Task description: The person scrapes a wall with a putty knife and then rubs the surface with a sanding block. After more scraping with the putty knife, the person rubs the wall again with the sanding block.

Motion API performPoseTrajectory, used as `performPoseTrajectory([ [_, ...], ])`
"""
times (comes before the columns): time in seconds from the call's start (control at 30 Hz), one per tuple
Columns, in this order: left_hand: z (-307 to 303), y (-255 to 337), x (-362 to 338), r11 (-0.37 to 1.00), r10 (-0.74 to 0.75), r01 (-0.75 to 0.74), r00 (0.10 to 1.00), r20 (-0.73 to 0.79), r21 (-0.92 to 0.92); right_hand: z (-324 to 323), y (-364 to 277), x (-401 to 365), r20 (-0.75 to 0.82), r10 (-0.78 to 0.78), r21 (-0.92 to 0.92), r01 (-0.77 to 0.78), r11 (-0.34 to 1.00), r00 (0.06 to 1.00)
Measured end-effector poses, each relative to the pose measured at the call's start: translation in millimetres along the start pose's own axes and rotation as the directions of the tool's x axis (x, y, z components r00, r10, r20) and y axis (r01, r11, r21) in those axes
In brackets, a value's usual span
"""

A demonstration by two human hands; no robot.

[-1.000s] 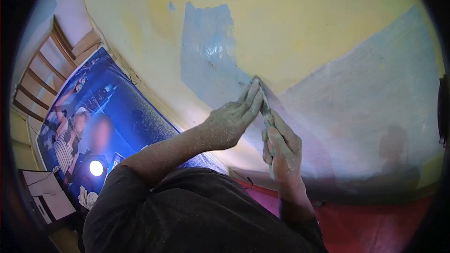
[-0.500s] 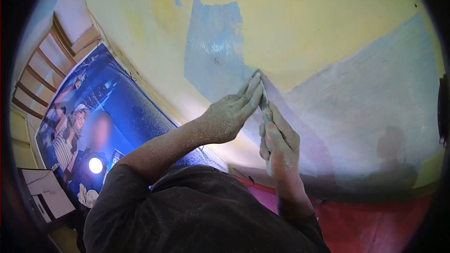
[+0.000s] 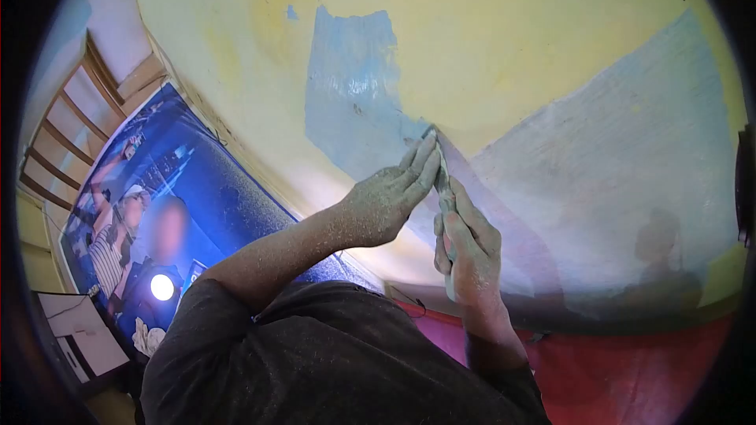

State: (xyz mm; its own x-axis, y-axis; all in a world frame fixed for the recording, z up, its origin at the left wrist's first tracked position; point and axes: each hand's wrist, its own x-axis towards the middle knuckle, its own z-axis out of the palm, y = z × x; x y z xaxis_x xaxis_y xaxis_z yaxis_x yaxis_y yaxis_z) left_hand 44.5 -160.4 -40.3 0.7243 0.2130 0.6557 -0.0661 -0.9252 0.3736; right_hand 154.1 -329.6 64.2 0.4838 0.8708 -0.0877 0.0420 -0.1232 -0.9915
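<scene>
Your right hand [image 3: 468,256] closed around the scraper [image 3: 443,177] handle | left hand [image 3: 386,204] flat, fingers pressing its blade to the wall [image 3: 512,47], mid-wall at the yellow-blue boundary | lower right looks scraped to blue; yellow across the top seems left.

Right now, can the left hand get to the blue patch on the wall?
Probably yes: the left hand lies on the scraper right at the edge of the blue patch, with nothing between them.

A blue printed banner [image 3: 201,189] lies left, a brown wooden slatted frame [image 3: 59,137] beyond it, a red sheet [image 3: 630,378] near right.
</scene>
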Motion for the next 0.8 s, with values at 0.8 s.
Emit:
performPoseTrajectory([
  [0.8,-16.8,-26.9,-10.9,0.989,-0.149,0.149,0.989,0.008,0.018,27.4,7.3,36.6,0.051,0.029,0.028,-0.030,0.999,0.998],
])
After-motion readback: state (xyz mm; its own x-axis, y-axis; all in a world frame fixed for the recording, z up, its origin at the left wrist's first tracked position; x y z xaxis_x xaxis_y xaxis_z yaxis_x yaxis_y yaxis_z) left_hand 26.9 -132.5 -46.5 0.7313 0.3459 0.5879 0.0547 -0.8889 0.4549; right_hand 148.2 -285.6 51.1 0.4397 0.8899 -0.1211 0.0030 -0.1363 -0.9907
